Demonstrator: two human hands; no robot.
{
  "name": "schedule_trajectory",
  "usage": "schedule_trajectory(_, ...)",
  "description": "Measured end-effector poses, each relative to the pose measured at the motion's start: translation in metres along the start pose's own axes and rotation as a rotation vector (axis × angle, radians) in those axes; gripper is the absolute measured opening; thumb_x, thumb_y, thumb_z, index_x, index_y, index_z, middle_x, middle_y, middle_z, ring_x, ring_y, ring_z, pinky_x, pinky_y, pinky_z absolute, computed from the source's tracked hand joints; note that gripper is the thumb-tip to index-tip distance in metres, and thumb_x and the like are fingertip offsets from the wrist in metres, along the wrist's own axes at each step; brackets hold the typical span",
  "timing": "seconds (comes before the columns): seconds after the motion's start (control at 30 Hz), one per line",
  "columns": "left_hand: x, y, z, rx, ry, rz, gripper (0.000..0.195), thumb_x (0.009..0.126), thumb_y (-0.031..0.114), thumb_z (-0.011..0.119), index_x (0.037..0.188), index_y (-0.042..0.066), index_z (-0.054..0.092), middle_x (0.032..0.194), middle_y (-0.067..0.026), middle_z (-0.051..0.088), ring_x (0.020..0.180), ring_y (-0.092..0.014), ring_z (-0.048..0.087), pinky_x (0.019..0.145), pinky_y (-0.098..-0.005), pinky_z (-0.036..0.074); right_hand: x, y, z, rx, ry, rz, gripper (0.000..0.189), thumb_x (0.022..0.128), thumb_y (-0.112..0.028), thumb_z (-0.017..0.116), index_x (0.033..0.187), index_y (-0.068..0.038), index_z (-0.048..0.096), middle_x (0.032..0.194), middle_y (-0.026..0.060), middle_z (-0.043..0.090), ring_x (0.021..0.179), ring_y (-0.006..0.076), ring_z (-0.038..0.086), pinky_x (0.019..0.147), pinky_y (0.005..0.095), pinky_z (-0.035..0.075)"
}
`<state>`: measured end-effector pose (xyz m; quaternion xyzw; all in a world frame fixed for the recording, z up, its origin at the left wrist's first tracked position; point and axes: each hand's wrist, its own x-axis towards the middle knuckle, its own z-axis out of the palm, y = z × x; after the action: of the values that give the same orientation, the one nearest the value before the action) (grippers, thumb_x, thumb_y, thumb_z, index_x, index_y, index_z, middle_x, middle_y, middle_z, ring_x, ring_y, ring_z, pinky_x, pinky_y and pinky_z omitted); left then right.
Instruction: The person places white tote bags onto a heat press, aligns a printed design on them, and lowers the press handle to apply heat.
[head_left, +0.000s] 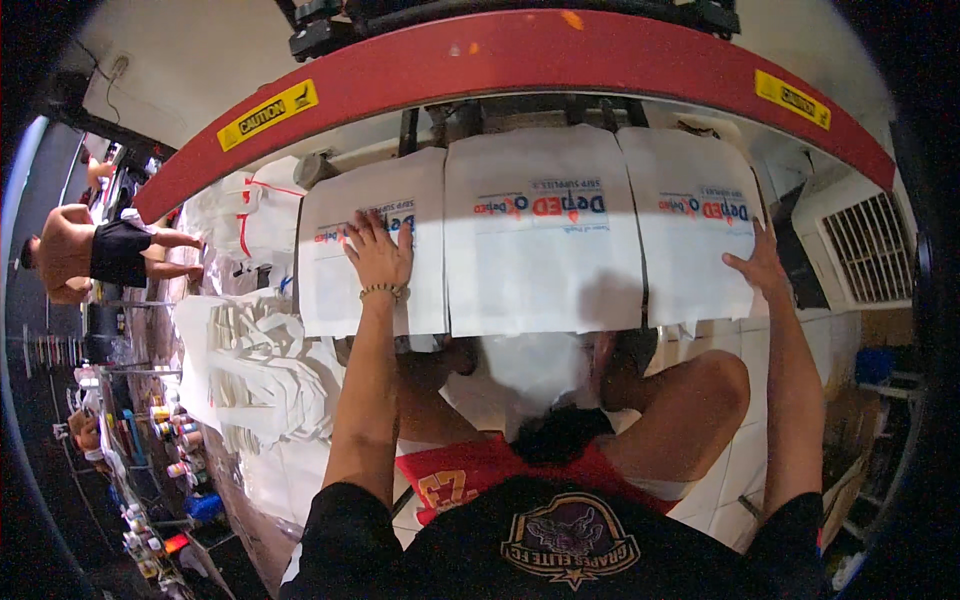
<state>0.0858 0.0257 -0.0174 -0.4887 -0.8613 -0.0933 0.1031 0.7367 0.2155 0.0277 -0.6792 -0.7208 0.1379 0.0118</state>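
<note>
Three white sheets or bags, seemingly of fabric, lie side by side on dark supports, each bearing blue and red print. On the left printed piece (337, 300) rests my left hand (379, 251), flat with fingers spread over the print, a beaded bracelet at its wrist. The middle piece (540, 277) lies untouched between my hands. At the outer edge of the right piece (690, 277) is my right hand (761, 259), thumb apart from the fingers, which lie along the edge; whether it pinches the material cannot be told.
A red curved-looking beam (525, 56) with caution stickers spans above the pieces. Stacked white bags with handles (270, 382) lie at the left, near wrapped white bundles (225, 210). Another person (82, 247) is at far left, near shelves of bottles. A white grilled unit (870, 247) stands right.
</note>
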Motion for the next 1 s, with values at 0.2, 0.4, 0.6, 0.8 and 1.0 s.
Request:
schedule_trajectory(0.2, 0.046, -0.069, -0.025, -0.262, 0.215, -0.076, 0.063, 0.094, 0.045, 0.049, 0.132, -0.005, 0.048, 0.131, -0.026, 0.052, 0.119, -0.048, 0.048, 0.098, -0.0534, 0.041, -0.009, -0.005, 0.0, 0.041, -0.002, 0.05, 0.122, 0.061, -0.054, 0.083, 0.152, -0.006, 0.017, 0.156, 0.0262, 0.013, 0.145, 0.0389, 0.013, 0.118, 0.0472, 0.018)
schedule_trajectory(0.4, 0.022, -0.085, 0.001, 0.294, 0.279, -0.06, 0.06, 0.093, 0.042, 0.053, 0.133, -0.002, 0.049, 0.132, -0.0247, 0.053, 0.119, -0.046, 0.049, 0.099, -0.0536, 0.039, 0.0, -0.001, 0.007, 0.046, 0.004, 0.033, 0.123, 0.061, -0.055, 0.083, 0.153, -0.007, 0.017, 0.156, 0.0274, 0.012, 0.145, 0.0404, 0.011, 0.117, 0.0486, 0.016)
schedule_trajectory(0.6, -0.005, -0.013, -0.051, -0.611, 0.088, 0.278, 0.049, 0.074, 0.022, 0.077, 0.112, -0.002, 0.057, 0.117, -0.0222, 0.06, 0.109, -0.035, 0.057, 0.095, -0.0406, 0.045, 0.007, 0.024, 0.017, 0.07, 0.035, -0.009, 0.124, 0.06, -0.057, 0.083, 0.153, -0.007, 0.017, 0.155, 0.0298, 0.01, 0.146, 0.0406, 0.006, 0.118, 0.0498, 0.01)
schedule_trajectory(0.8, -0.011, -0.011, -0.046, -0.598, -0.056, 0.244, 0.04, 0.072, 0.023, 0.077, 0.101, 0.001, 0.063, 0.12, -0.0193, 0.061, 0.107, -0.038, 0.057, 0.092, -0.0434, 0.046, 0.005, 0.013, 0.015, 0.068, 0.032, -0.04, 0.125, 0.06, -0.057, 0.083, 0.153, -0.007, 0.016, 0.155, 0.0306, 0.013, 0.145, 0.0414, 0.008, 0.117, 0.0503, 0.01)
schedule_trajectory(1.0, -0.005, -0.008, -0.059, -0.547, 0.007, 0.45, 0.027, 0.075, 0.018, 0.074, 0.095, 0.001, 0.067, 0.108, -0.0162, 0.064, 0.1, -0.036, 0.059, 0.088, -0.0431, 0.047, 0.003, 0.014, 0.012, 0.082, 0.005, -0.03, 0.124, 0.061, -0.055, 0.083, 0.153, -0.007, 0.015, 0.154, 0.0291, 0.017, 0.146, 0.0412, 0.008, 0.117, 0.0501, 0.009)
